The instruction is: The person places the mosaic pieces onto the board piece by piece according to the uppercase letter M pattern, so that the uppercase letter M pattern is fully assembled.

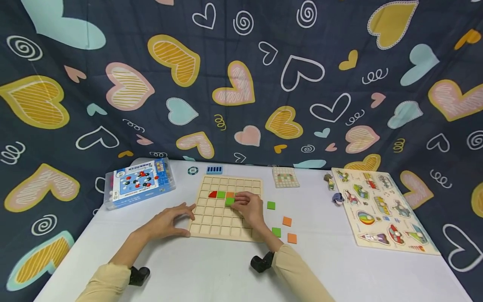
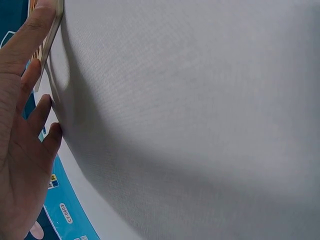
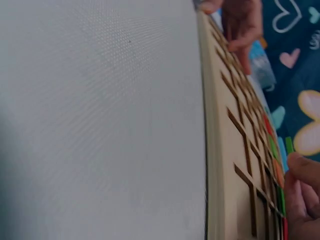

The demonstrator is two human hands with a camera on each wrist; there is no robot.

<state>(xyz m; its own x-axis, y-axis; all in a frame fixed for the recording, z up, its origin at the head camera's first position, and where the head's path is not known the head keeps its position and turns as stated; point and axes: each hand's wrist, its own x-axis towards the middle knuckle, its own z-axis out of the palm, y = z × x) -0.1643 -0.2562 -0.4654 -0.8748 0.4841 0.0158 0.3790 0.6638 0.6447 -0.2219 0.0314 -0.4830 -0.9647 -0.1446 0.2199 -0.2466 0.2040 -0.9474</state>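
A light wooden grid board lies in front of me. My left hand rests at its left side, thumb by the near corner and the other fingers spread along the edge. Over the upper middle of the grid, my right hand pinches a green square tile between thumb and fingertips; the right wrist view shows it standing on edge. One row of cells holds a red quarter-circle tile, a green tile and an orange tile. My right hand hides cells to their right.
Loose green and orange tiles lie right of the board. Behind it are a pattern card, a blue slotted block and a round token. A plastic case stands left; a picture puzzle and small figures lie right.
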